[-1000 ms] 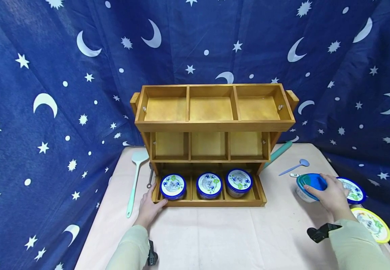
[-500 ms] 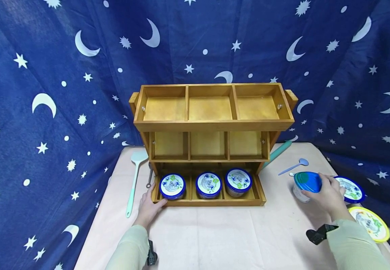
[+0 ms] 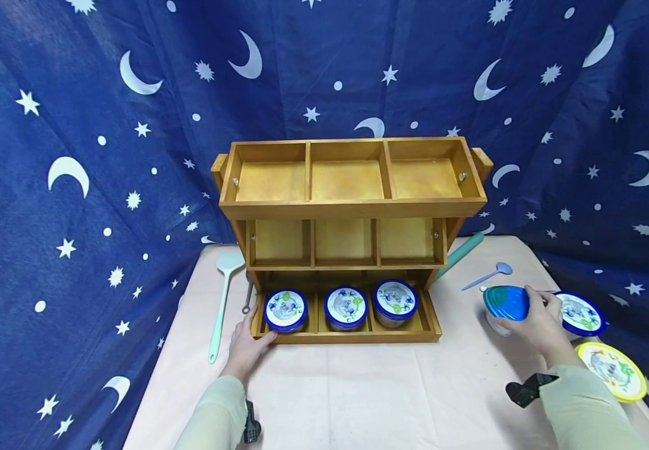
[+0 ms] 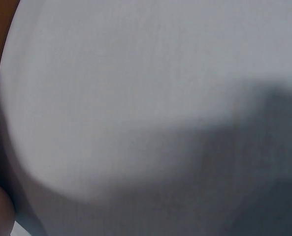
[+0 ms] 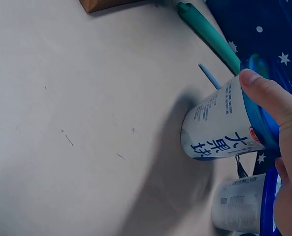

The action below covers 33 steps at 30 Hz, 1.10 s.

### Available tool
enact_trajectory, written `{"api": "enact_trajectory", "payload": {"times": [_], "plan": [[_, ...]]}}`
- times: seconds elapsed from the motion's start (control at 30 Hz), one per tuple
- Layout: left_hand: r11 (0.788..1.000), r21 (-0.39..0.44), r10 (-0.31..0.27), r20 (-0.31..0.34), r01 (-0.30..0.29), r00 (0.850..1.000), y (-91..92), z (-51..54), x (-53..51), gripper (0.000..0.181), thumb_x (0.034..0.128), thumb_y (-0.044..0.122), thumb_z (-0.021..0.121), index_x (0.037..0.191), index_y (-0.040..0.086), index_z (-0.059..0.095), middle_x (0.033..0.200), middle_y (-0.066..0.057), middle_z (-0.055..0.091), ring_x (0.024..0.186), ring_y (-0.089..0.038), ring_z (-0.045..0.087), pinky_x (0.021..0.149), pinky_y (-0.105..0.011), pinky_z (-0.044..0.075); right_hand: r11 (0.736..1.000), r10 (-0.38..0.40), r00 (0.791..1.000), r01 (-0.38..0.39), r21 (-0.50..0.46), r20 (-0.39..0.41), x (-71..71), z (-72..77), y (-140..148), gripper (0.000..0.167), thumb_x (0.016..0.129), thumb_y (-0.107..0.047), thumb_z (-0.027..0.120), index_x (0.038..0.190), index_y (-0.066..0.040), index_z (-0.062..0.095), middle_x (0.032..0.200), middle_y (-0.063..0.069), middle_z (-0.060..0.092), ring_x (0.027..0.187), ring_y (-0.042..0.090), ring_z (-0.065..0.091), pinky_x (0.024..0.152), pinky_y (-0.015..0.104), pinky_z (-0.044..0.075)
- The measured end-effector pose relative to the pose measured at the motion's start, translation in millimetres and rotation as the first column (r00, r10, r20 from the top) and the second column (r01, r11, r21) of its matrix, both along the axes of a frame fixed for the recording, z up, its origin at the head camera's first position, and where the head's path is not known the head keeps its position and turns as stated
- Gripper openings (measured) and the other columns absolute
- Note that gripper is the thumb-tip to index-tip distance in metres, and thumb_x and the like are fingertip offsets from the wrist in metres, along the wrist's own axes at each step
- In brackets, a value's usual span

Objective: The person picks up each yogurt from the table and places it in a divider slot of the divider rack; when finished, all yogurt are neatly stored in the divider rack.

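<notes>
In the head view, my right hand (image 3: 540, 322) grips a tub (image 5: 219, 120) by its blue-green lid (image 3: 506, 303). My thumb lies across the lid's near side, and the tub's white side carries blue lettering. Whether its base touches the table is unclear. At the front left corner of a tiered wooden box (image 3: 352, 210), my left hand (image 3: 247, 345) holds the corner, with the thumb at the front and the fingers at the side. Three blue-lidded tubs, a left one (image 3: 285, 310), a middle one (image 3: 346, 308) and a right one (image 3: 395, 302), stand in the bottom tier.
Right of my right hand stand another blue-lidded tub (image 3: 579, 314) and a yellow-lidded tub (image 3: 611, 371). A blue spoon (image 3: 488, 276) and a green stick-like tool (image 3: 461, 254) lie behind. A pale green spatula (image 3: 223, 300) and a dark-handled tool (image 3: 248, 297) lie left of the box.
My right hand has shifted left with the blue-green-lidded tub, and its lid has turned in view. The left hand stays at the box corner. The whole head view has drifted slightly.
</notes>
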<state>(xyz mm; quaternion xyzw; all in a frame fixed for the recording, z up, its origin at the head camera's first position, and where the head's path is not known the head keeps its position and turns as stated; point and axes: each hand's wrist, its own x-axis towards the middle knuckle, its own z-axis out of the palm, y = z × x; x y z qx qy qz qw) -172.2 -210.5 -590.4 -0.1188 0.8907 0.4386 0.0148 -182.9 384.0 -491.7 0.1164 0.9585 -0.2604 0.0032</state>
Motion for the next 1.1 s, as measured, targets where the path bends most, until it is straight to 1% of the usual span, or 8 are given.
{"api": "enact_trajectory", "payload": {"times": [0.1,0.27,0.37,0.5,0.63,0.8,0.97,1.1], "plan": [[1.0,0.0,-0.001,-0.005,0.001,1.0,-0.4,-0.1,-0.1,0.089,0.0739,0.041,0.071,0.148,0.027,0.024,0.137,-0.022,0.035,0.122,-0.037,0.034,0.101,-0.057,0.028,1.0,0.029,0.999,-0.029,-0.007,-0.016,-0.6,0.4,-1,0.115,0.076,-0.05,0.072,0.147,0.004,0.0,0.142,0.036,-0.007,0.123,0.062,0.005,0.085,0.076,0.026],[1.0,0.003,-0.003,-0.006,0.003,1.0,-0.7,-0.4,-0.1,0.089,0.0739,0.041,0.072,0.148,0.027,0.024,0.137,-0.022,0.035,0.123,-0.037,0.034,0.102,-0.057,0.027,0.997,0.066,0.997,-0.065,0.042,-0.047,0.2,0.5,-4,0.113,0.075,-0.048,0.073,0.147,0.005,0.004,0.141,0.039,0.005,0.12,0.061,0.012,0.084,0.075,0.027],[1.0,0.0,-0.005,-0.01,0.005,1.0,-0.9,-0.2,0.0,0.09,0.0736,0.042,0.072,0.148,0.027,0.024,0.137,-0.022,0.035,0.123,-0.037,0.034,0.101,-0.058,0.027,0.996,0.076,0.995,-0.073,0.059,-0.065,0.9,0.8,-5,0.112,0.075,-0.048,0.073,0.146,0.005,0.006,0.139,0.04,0.01,0.117,0.06,0.016,0.084,0.074,0.028],[1.0,-0.004,-0.004,-0.009,0.004,1.0,-1.0,0.1,-0.7,0.09,0.0735,0.042,0.072,0.148,0.027,0.025,0.137,-0.022,0.035,0.122,-0.037,0.034,0.101,-0.057,0.028,0.996,0.07,0.995,-0.065,0.058,-0.074,2.0,3.0,-7,0.112,0.076,-0.053,0.07,0.147,0.004,0.005,0.14,0.04,0.009,0.117,0.061,0.016,0.084,0.075,0.027],[1.0,-0.007,0.004,-0.006,-0.004,1.0,-0.2,0.6,-0.7,0.089,0.0735,0.041,0.072,0.148,0.027,0.025,0.136,-0.022,0.036,0.121,-0.037,0.035,0.101,-0.056,0.029,0.998,0.06,0.995,-0.058,0.024,-0.083,2.0,6.8,-10,0.111,0.078,-0.055,0.067,0.148,0.001,0.002,0.142,0.038,0.004,0.12,0.061,0.015,0.085,0.075,0.027],[1.0,-0.009,0.004,-0.007,-0.005,1.0,0.2,0.4,0.4,0.089,0.0733,0.041,0.072,0.148,0.027,0.026,0.136,-0.023,0.036,0.12,-0.038,0.035,0.101,-0.057,0.029,0.998,0.061,0.991,-0.064,-0.016,-0.118,1.5,16.9,-15,0.108,0.081,-0.05,0.067,0.148,0.001,0.0,0.143,0.037,0.002,0.121,0.061,0.017,0.086,0.075,0.026],[1.0,-0.012,-0.009,-0.011,0.009,1.0,-0.4,-1.0,0.3,0.089,0.0742,0.043,0.071,0.148,0.026,0.025,0.138,-0.023,0.035,0.122,-0.038,0.034,0.101,-0.057,0.027,0.998,0.059,0.989,-0.063,-0.027,-0.135,-0.4,30.9,-18,0.107,0.081,-0.05,0.066,0.149,-0.002,-0.001,0.145,0.035,-0.003,0.122,0.062,0.015,0.085,0.075,0.026],[1.0,-0.013,-0.016,-0.014,0.016,1.0,-0.6,-1.4,0.3,0.089,0.0747,0.043,0.071,0.148,0.026,0.024,0.139,-0.023,0.034,0.123,-0.038,0.034,0.101,-0.058,0.026,0.997,0.068,0.986,-0.074,-0.033,-0.154,-2.3,39.7,-21,0.106,0.081,-0.049,0.067,0.149,-0.003,-0.001,0.146,0.034,-0.004,0.122,0.061,0.013,0.084,0.076,0.027]]}}
